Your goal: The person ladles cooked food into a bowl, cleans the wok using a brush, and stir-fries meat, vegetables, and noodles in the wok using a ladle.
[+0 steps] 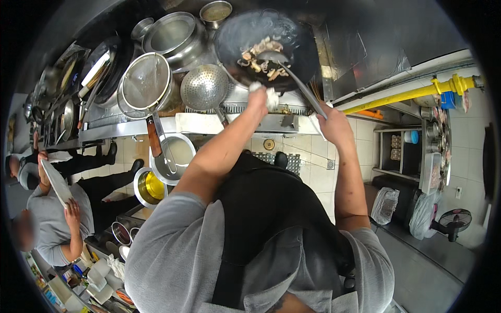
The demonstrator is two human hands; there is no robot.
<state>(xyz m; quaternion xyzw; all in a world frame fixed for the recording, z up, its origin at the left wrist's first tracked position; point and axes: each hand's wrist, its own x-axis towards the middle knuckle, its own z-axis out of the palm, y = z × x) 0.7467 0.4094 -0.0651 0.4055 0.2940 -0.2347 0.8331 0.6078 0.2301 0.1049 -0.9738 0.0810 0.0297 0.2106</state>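
A large dark wok (231, 43) sits on the range, steaming, with pieces of food (268, 49) that look like meat or seafood in it. My left hand (258, 102) is closed on a bunched white cloth (272, 98) at the wok's near rim. My right hand (336, 124) grips the long handle of a metal wok ladle (274, 57), whose bowl rests among the food. A white cloth also shows beside my right hand. Left of the wok lies a perforated skimmer (204, 87), its handle towards me.
Wire strainers (145, 81) and a steel pot (172, 33) stand to the left. Below the range edge are a pot of pale liquid (180, 150) and a pot of yellow liquid (153, 186). A yellow pipe (407, 96) runs at the right. Co-workers (66, 223) stand at the far left.
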